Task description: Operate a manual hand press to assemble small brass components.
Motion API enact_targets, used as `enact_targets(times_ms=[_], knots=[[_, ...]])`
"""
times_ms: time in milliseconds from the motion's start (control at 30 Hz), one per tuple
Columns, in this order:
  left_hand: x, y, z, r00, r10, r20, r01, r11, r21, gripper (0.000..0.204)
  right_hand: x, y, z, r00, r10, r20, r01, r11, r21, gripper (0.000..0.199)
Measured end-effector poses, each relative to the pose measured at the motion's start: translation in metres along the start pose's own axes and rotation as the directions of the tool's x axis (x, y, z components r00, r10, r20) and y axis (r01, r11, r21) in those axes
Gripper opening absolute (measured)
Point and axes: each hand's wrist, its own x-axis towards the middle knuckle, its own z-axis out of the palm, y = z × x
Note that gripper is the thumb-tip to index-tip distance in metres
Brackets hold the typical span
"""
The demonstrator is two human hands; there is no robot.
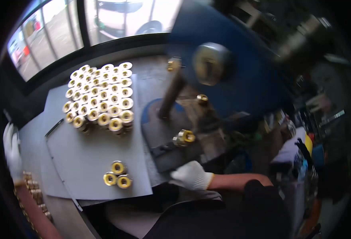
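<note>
My left hand (13, 153), in a white glove, reaches out at the far left with its fingers stretched, beside a stack of brass fittings (33, 187) at the table's left edge. My right hand (192, 175), also gloved, is at the near edge of a dark machine base (159, 139). Its fingers look curled, and whatever they may hold is hidden. A brass-and-silver fitting (184, 137) lies on that base, just beyond the right hand. Three similar fittings (117, 167) stand grouped on the grey sheet (84, 159) between my hands.
Several ring-topped fittings (103, 95) stand in tight rows on the sheet's far part. A dark pen-like stick (54, 127) lies left of them. The blue machine (239, 51) looms at the right, with a small brass piece (202, 98) beneath. Behind is a barred window (123, 18).
</note>
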Motion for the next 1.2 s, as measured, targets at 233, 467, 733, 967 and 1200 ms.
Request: enact_targets(times_ms=[233,467,733,967,1200], knots=[[-0.206,0.269,-0.003,0.859,0.281,0.429,-0.332,0.942,0.048,0.064,-0.005,-0.002,-0.004,0.998,0.054,-0.034,-0.054,0.999,-0.002,0.035],[-0.294,0.448,0.132,0.534,0.408,0.741,-0.226,0.913,-0.340,0.050,-0.005,-0.002,0.002,0.993,-0.025,-0.117,0.026,1.000,0.003,0.034],[-0.294,0.521,0.322,0.280,0.759,0.588,-0.462,0.643,-0.611,0.043,0.020,0.029,0.116,0.922,0.016,-0.388,0.221,0.799,0.559,0.040],[-0.287,0.577,0.412,0.185,0.745,0.640,-0.423,0.649,-0.633,0.033,0.030,0.022,0.150,0.887,0.008,-0.461,0.409,0.451,0.793,0.042],[-0.273,0.592,0.482,0.189,0.713,0.675,-0.593,0.631,-0.500,0.028,-0.011,0.004,0.009,0.971,-0.070,0.230,-0.113,0.710,0.695,0.072]])
